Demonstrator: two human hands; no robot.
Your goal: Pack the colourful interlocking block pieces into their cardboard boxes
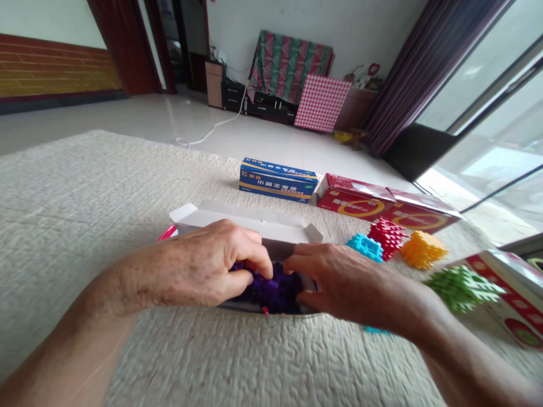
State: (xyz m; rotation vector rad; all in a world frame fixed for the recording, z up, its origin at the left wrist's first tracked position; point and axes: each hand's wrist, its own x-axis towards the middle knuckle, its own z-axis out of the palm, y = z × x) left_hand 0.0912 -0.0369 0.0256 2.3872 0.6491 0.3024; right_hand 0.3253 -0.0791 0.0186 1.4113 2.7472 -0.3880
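Observation:
An open cardboard box [278, 226] with a white inner lid lies on the quilted cover in front of me. Dark purple interlocking plastic pieces [275, 285] fill it, with a small red bit at the near edge. My left hand [216, 263] reaches in from the left, its thumb and fingers bent around some of the purple pieces. From the right, my right hand [335, 277] reaches over the box's end, fingertips and thumb on the pieces there. Both palms and the ends of the box are partly hidden.
Behind the box stand a blue carton [278, 183] and two red cartons [356, 198]. To the right lie blue [365, 247], red [386, 236], yellow [423, 249] and green [464, 288] plastic-piece blocks, beside a red-and-white carton [509, 302]. A bit of blue shows under my right forearm.

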